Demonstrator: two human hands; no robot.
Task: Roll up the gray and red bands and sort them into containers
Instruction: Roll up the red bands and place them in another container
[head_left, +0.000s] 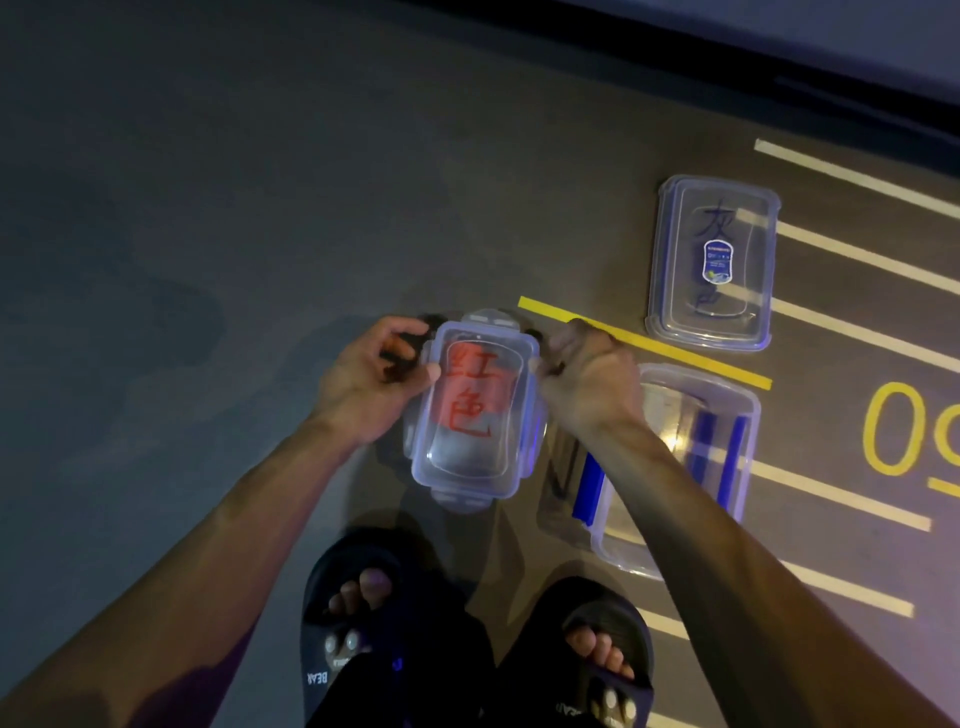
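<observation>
Now | both hands grip red-lettered "红色" container | loose lid reads "灰色"

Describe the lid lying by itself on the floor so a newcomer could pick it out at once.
Start at the yellow tape strip running diagonally across the floor, beyond the right hand. Just past its far side lies the loose lid, flat and untouched. Unlike the red-lettered lid held between both hands, it bears dark handwriting and a small blue sticker, and nothing sits beneath it.
</observation>
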